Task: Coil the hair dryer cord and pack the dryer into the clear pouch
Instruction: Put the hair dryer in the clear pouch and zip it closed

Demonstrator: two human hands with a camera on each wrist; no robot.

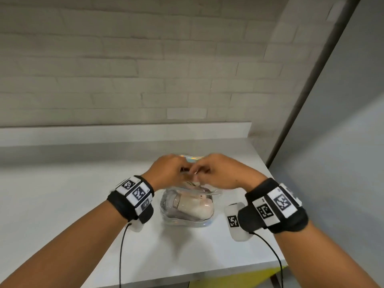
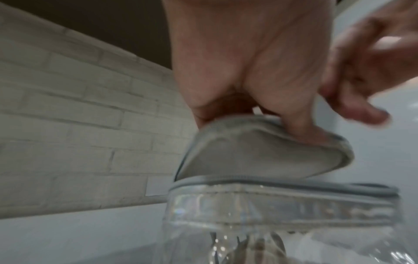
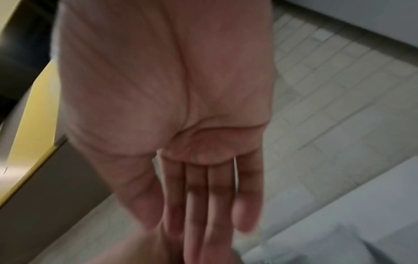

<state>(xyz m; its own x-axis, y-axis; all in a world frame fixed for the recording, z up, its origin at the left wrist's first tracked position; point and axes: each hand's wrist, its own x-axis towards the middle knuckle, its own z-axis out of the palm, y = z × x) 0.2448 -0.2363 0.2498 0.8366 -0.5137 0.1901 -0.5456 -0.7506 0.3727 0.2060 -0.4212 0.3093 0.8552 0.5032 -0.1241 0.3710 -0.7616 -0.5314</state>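
Observation:
The clear pouch [image 1: 185, 220] stands on the white table [image 1: 83, 194] with the cream hair dryer [image 1: 197, 207] inside it. Both hands meet over its top. In the left wrist view my left hand [image 2: 260, 123] pinches the grey-edged flap [image 2: 260, 155] and holds it lifted above the clear wall [image 2: 271, 207]. From the head view the left hand [image 1: 178, 170] sits at the pouch's far top edge. My right hand [image 1: 204, 171] hovers beside it. In its own view the right hand [image 3: 203, 205] has straight fingers held together and holds nothing. The cord is not clearly seen.
A white brick wall [image 1: 145, 69] and a low ledge [image 1: 124, 132] run behind the table. A grey panel [image 1: 332, 142] stands close on the right. The table's right edge lies just past my right wrist, with something yellow [image 1: 239, 279] below the front edge.

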